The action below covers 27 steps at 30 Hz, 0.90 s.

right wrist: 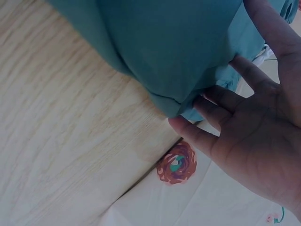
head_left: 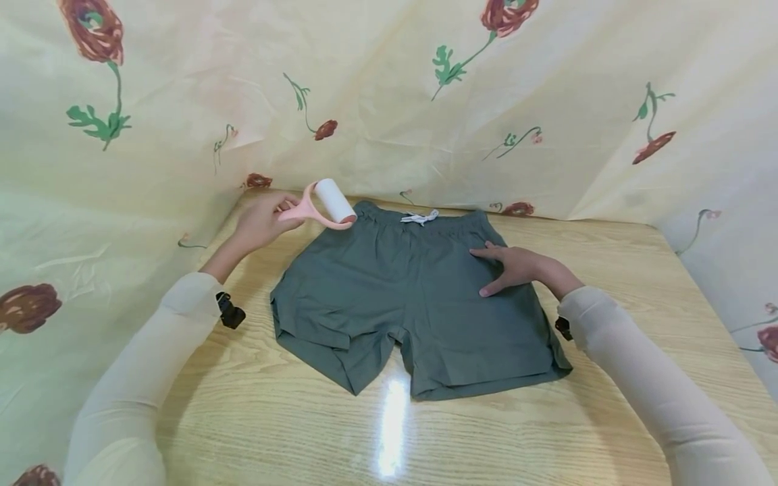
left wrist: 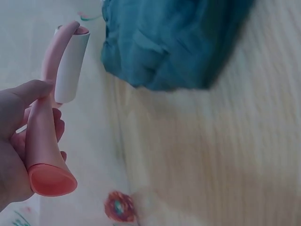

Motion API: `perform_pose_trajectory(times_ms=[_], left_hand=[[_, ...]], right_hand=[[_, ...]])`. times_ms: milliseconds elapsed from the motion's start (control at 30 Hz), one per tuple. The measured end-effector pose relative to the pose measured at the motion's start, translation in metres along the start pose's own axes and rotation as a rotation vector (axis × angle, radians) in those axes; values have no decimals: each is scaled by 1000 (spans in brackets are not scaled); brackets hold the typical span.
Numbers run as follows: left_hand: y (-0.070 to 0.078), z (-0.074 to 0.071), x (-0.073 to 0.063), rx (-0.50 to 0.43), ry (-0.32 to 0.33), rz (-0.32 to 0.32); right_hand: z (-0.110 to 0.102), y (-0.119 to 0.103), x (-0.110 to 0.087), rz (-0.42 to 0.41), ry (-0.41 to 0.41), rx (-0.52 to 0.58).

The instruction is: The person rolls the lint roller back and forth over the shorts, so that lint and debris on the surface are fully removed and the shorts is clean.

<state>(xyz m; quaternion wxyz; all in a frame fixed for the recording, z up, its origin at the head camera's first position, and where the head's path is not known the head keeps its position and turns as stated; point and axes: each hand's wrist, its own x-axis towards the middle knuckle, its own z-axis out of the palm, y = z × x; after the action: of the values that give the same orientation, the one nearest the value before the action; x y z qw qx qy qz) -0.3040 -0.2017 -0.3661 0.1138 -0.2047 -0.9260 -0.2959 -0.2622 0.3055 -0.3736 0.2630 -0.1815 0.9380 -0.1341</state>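
Note:
Dark green shorts (head_left: 389, 283) lie spread on the wooden table, waistband toward the back, with a white drawstring (head_left: 421, 218) tied at its middle. My left hand (head_left: 265, 219) grips the pink handle of a lint roller (head_left: 333, 201), whose white roll is held up by the left end of the waistband. In the left wrist view the thumb lies along the handle (left wrist: 43, 127) and the fingers wrap behind it. My right hand (head_left: 513, 264) rests on the right side of the shorts with fingers spread; the right wrist view shows its fingertips (right wrist: 178, 123) at the fabric's edge.
The wooden table (head_left: 292, 432) extends around the shorts, with a bright light reflection at the front. A cream cloth with printed flowers (head_left: 377, 88) hangs along the back and both sides. Each wrist wears a small black camera (head_left: 229, 312).

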Motion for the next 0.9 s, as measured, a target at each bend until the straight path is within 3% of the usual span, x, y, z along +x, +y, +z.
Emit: perform_pose_trajectory(times_ms=[100,267,733,900], left_hand=[[15,5,7,-4,-66,-12],[38,15,20,-10,-147,22],[86,61,62,-158,-294,155],[101,75,73,-182,-358,164]], right_hand=[[0,0,0,2,-4,5],[0,0,0,2,3,0],[0,-2,1,11,20,6],[1,-2,0,29,19,8]])
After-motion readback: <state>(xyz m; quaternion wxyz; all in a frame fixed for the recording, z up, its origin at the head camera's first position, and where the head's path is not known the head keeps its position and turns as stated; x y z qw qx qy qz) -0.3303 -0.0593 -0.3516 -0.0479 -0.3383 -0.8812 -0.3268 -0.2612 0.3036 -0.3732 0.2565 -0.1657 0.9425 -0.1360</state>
